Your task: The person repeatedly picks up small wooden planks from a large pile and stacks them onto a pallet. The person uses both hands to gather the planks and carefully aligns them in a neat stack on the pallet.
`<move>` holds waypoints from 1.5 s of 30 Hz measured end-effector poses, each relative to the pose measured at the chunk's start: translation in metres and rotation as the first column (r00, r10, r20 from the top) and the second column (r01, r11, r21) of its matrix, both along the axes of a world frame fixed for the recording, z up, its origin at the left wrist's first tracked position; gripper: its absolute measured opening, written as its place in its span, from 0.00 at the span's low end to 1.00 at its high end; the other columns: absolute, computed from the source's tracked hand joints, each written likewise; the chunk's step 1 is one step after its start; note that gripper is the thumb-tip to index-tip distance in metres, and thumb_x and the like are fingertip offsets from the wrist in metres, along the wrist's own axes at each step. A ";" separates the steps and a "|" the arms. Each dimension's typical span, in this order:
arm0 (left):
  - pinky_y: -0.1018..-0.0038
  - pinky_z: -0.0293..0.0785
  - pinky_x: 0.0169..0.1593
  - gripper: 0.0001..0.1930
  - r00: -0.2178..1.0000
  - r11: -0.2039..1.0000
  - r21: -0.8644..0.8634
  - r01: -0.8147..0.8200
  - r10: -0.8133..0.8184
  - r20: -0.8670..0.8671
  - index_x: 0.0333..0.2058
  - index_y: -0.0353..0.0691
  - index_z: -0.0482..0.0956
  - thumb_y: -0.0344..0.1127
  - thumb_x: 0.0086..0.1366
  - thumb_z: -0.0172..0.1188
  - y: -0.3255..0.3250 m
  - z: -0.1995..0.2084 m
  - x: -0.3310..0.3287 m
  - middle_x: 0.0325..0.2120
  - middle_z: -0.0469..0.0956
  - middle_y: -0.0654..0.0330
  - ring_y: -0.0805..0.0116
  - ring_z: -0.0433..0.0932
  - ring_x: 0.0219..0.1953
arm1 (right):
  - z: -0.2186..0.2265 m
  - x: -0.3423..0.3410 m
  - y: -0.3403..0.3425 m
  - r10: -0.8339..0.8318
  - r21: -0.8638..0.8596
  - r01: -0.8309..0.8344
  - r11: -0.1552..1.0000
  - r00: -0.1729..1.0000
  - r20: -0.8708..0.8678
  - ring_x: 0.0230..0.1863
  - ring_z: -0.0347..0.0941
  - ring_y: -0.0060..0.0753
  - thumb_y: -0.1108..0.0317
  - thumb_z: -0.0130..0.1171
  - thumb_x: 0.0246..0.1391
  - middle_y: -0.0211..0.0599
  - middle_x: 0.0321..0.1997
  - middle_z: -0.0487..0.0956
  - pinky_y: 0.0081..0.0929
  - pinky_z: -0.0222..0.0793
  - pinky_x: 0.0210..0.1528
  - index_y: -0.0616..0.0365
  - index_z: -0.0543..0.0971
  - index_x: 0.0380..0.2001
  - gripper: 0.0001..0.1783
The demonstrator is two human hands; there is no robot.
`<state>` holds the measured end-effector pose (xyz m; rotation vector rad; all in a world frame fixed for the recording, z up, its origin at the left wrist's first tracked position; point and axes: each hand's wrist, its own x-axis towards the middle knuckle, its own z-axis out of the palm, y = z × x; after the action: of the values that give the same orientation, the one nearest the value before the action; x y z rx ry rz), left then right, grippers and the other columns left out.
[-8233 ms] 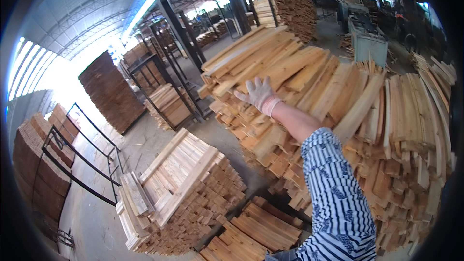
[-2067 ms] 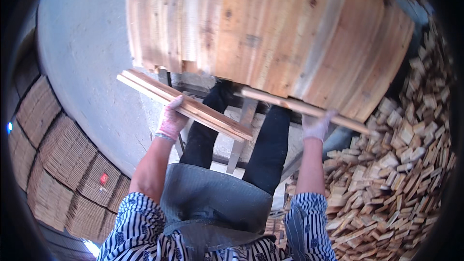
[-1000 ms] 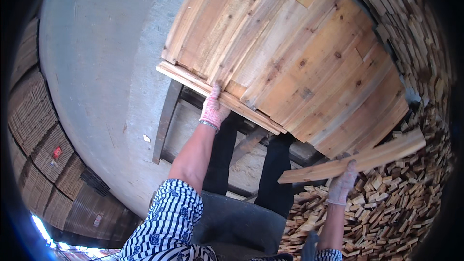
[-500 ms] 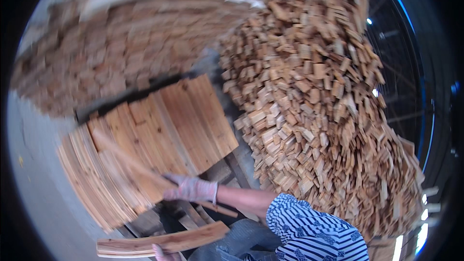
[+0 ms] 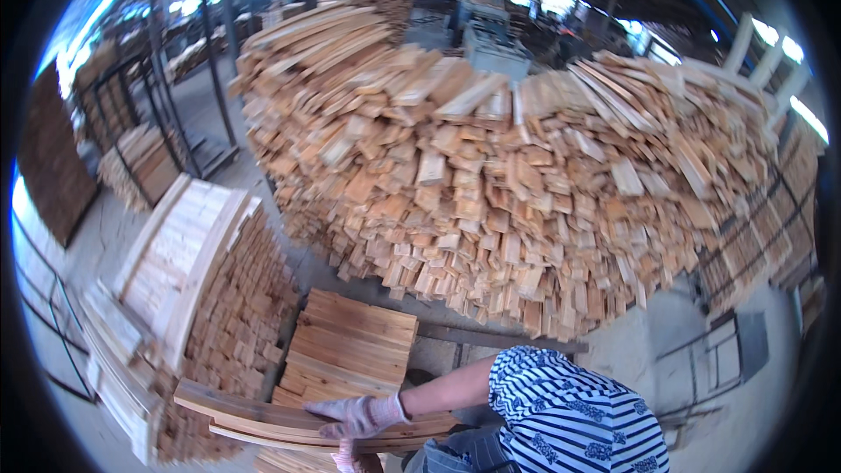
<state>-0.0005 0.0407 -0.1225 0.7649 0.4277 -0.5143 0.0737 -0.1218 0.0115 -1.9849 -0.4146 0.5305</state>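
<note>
A few long, narrow wooden boards [image 5: 254, 412] lie together across my front, their far ends reaching out to the left. My right hand [image 5: 361, 415], in a pale knitted glove, grips them from above with its fingers pointing left. Below the boards, at the lower edge, my gloved left hand [image 5: 350, 455] holds them from beneath; much of it is cut off or hidden. Just beyond is a flat stack of brown planks [image 5: 350, 346], laid side by side, and the held boards cover its near end.
A huge heap of loose wood pieces [image 5: 491, 210] rises beyond the plank stack. To the left stands a block of stacked timber [image 5: 232, 307] with pale boards [image 5: 175, 245] on top. A dark metal frame [image 5: 723, 350] stands on the floor at right.
The view has swung up and round, showing more of the hall. My right hand has moved from a slat over the plank stack onto the boards that my left hand holds.
</note>
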 end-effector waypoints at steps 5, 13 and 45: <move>0.69 0.75 0.45 0.16 0.975 0.967 0.223 -0.125 0.079 0.206 0.42 0.33 0.78 0.42 0.69 0.60 -0.025 0.125 0.022 0.37 0.77 0.58 0.67 0.75 0.38 | 0.044 0.049 -0.174 -0.445 0.175 0.414 0.893 0.758 0.477 0.40 0.76 0.36 0.52 0.45 0.70 0.37 0.44 0.78 0.37 0.74 0.48 0.59 0.76 0.47 0.21; 0.59 0.68 0.61 0.30 0.955 0.976 0.209 -0.064 -0.001 0.296 0.59 0.29 0.68 0.40 0.63 0.65 -0.098 0.156 0.051 0.53 0.74 0.50 0.56 0.72 0.56 | 0.125 0.191 -0.515 -0.935 0.653 0.755 -0.052 0.194 -0.298 0.38 0.76 0.41 0.40 0.52 0.63 0.43 0.39 0.76 0.44 0.77 0.41 0.54 0.71 0.53 0.30; 0.71 0.77 0.51 0.31 0.822 0.891 0.453 0.029 -0.279 0.496 0.54 0.36 0.75 0.34 0.52 0.77 -0.035 0.228 0.116 0.47 0.80 0.61 0.71 0.78 0.48 | 0.116 0.075 -0.070 -0.212 0.433 0.039 0.901 0.909 0.359 0.56 0.68 0.38 0.55 0.76 0.43 0.44 0.54 0.71 0.35 0.64 0.60 0.58 0.64 0.61 0.46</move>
<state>0.1154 0.0058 0.1058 1.3409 -0.0797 -0.3293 0.1486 -0.1914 0.1271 -1.6756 -0.5890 -0.0609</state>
